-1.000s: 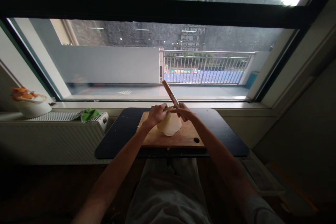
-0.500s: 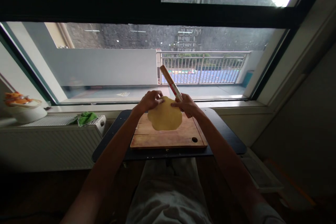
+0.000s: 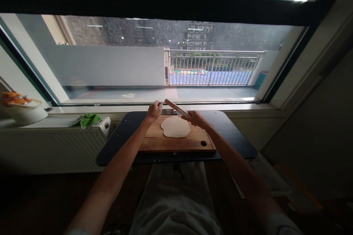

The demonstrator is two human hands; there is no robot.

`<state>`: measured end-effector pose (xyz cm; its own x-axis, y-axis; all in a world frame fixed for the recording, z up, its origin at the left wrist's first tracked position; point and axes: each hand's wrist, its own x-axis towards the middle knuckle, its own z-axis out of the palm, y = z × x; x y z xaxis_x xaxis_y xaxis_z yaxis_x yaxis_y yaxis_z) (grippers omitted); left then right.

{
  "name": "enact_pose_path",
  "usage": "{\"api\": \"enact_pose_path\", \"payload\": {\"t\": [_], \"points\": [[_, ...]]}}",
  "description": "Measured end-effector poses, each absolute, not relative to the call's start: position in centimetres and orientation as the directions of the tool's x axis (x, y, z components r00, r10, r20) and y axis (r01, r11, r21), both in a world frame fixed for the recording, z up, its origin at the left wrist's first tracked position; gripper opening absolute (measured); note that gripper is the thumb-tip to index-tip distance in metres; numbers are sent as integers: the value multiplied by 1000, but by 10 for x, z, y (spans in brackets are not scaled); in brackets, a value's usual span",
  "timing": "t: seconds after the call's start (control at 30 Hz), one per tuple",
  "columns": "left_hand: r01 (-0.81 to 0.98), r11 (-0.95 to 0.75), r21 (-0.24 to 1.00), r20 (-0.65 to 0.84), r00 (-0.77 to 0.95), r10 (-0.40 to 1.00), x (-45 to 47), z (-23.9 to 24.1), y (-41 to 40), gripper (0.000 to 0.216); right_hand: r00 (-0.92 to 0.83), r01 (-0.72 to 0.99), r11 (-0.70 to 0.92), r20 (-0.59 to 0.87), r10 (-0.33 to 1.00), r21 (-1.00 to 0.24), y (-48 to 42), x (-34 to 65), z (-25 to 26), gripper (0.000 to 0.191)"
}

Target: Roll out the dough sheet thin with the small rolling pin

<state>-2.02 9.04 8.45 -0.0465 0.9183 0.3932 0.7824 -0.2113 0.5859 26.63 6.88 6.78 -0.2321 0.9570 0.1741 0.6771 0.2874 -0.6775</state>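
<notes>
A flat sheet of dough (image 3: 175, 126) lies on the wooden board (image 3: 176, 145), closer to the board's far edge than its near one. The right hand (image 3: 197, 118) is wrapped around one end of a rolling pin (image 3: 176, 108) — the other end points leftward, toward the far edge of the tabletop (image 3: 234, 136). By the board's far-left corner hangs the left hand (image 3: 154, 111), apart from the dough, fingers curled in together.

One head-worn camera looks forward and down, from close behind the near edge of the black round-cornered table (image 3: 234, 132).
</notes>
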Motion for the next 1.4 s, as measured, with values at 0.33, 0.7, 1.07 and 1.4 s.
{"api": "enact_pose_path", "payload": {"t": [0.33,0.7,1.07,1.4], "points": [[860,-322,397,344,186,920,-40,31,81,28,-539,810,564,172,824,-162,50,252,58,35],[897,-296,328,314,192,930,1,31,108,43,-563,791,596,220,797,-139,53,252,47,30],[923,-369,108,196,344,918,5,22,100,56,-201,958,234,191,961,-166,54,226,31,59],[869,-480,116,103,470,876,-19,21,78,57,-457,883,469,174,872,-30,29,225,19,59]]}}
